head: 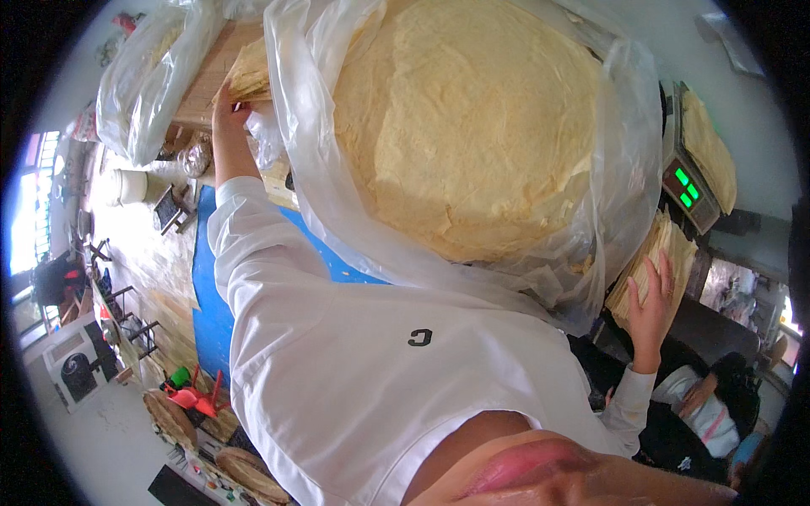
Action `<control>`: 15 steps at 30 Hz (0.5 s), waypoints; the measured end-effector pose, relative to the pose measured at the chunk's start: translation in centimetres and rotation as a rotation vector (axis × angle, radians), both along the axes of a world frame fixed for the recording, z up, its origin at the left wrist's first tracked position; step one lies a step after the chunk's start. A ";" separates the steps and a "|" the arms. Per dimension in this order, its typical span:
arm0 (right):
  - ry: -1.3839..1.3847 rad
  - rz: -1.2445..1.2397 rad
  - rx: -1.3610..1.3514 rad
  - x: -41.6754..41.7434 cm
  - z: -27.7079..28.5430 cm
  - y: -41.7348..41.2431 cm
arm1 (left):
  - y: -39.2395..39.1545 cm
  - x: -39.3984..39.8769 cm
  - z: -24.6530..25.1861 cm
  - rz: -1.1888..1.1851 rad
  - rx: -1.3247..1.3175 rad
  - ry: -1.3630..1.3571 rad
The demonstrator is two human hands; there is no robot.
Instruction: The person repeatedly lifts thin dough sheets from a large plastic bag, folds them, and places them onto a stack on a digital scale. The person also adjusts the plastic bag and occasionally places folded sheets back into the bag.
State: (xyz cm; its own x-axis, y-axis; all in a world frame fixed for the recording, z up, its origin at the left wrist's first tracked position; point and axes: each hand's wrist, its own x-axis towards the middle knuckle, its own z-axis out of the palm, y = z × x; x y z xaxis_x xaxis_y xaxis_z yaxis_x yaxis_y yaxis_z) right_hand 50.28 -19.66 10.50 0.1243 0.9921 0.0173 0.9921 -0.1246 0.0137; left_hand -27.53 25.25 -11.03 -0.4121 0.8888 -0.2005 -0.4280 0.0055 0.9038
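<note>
A large round stack of thin, pale yellow sheets (487, 133) lies before me in a clear plastic bag (316, 152) whose rim is folded outward. At the upper left, my left hand (231, 111) grips a folded bundle of similar sheets (252, 73); its fingers are partly hidden. My right hand (652, 303), fingers apart, rests against another folded stack of sheets (680, 253) at the right; whether it grips the stack I cannot tell. Just above that stack stands a digital scale (696, 190) with a lit green display and a folded sheet (709, 145) on its pan.
Another clear plastic bag (152, 82) lies on the wooden tabletop (215, 69) at the upper left. A white bucket (126, 187), a small stool (172, 209) and a red chair (196, 398) stand on the floor. Another person (683, 436) in dark clothing is at the lower right.
</note>
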 end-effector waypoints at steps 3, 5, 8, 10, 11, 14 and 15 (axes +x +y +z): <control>0.045 -0.023 -0.014 -0.4 -0.4 -0.3 | 1.3 1.5 0.7 0.072 -0.162 -0.251; 0.043 -0.012 0.007 -0.6 -0.5 -0.6 | 1.5 3.4 2.6 0.208 0.008 -0.203; 0.061 0.017 0.050 -0.6 -0.4 -1.3 | 1.2 6.7 8.4 0.385 0.370 0.155; 0.078 0.026 0.080 -0.7 -0.3 -1.7 | -0.2 8.2 13.7 0.481 0.448 0.301; 0.086 0.013 0.089 -0.7 -0.3 -1.8 | -1.2 9.3 15.9 0.450 0.516 0.366; 0.123 -0.016 0.126 -1.4 -0.6 -1.7 | -4.5 12.4 22.8 0.414 0.887 1.050; 0.142 -0.015 0.142 -1.7 -0.9 -1.6 | -5.5 14.4 24.0 0.326 0.999 0.916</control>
